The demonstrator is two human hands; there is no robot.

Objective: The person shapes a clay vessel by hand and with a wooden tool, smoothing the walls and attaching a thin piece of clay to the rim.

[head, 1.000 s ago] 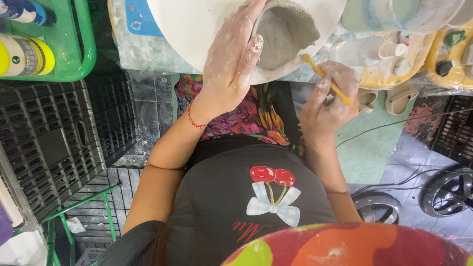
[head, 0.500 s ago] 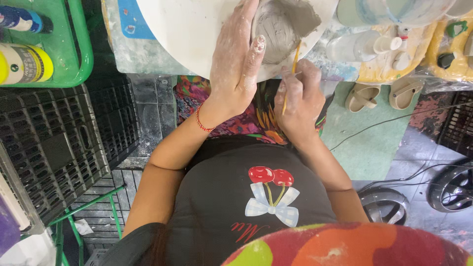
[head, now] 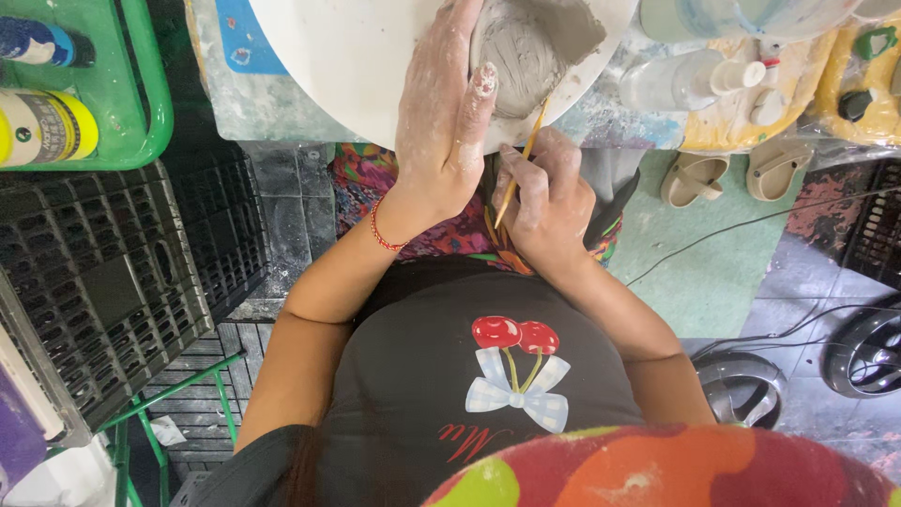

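Note:
A grey clay piece (head: 535,52) lies on a round white board (head: 347,66) at the top of the view. My left hand (head: 441,122), smeared with clay, lies flat on the board with its fingers against the clay's left side. My right hand (head: 549,192) grips a thin wooden stick (head: 524,160), whose tip touches the clay's lower edge. A red cord circles my left wrist.
A black plastic crate (head: 103,282) stands at the left, with a green tray (head: 113,103) holding bottles above it. A pair of sandals (head: 732,174) lies on the green floor at the right, near cables and wheels (head: 863,352). Yellow containers (head: 779,94) sit at the top right.
My right hand has swung the stick from off to the right in toward the clay, its tip now on the lower edge. The left hand stays against the clay.

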